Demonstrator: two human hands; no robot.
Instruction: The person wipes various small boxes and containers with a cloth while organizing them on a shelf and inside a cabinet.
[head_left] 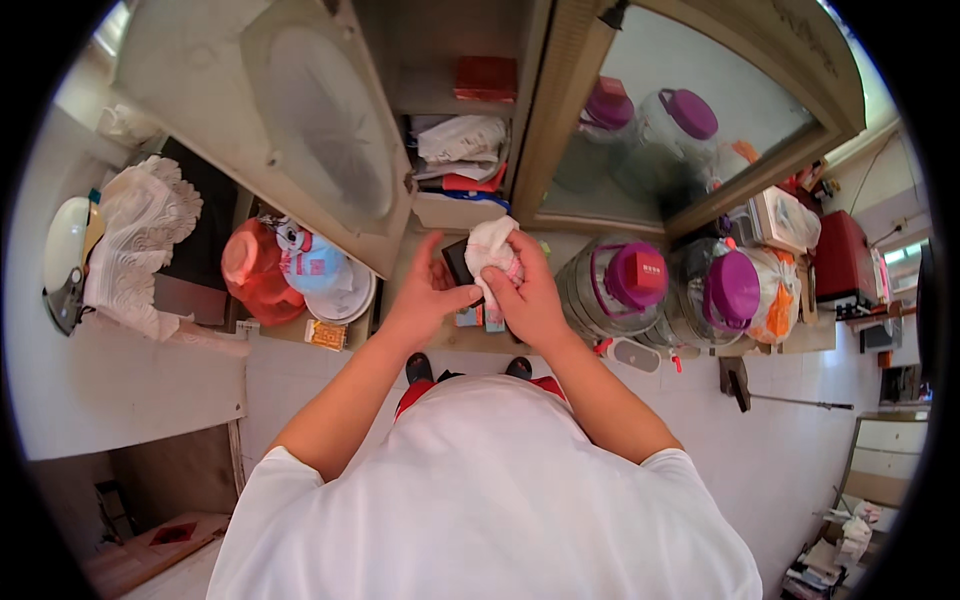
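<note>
In my right hand is a crumpled white cloth with pink patches, pinched between thumb and fingers. One end of it hangs down below the thumb. My left hand is just to its left, fingers apart and holding nothing; the thumb points toward the cloth. Under and behind the hands, a dark flat object lies on the cabinet ledge, partly hidden. Small blue pieces show below the cloth, too covered to name.
A cabinet door stands open at the left, before shelves with folded papers or bags and a red box. Large jars with purple lids stand at right, in front of a mirror. Red basin and white bowls sit at left.
</note>
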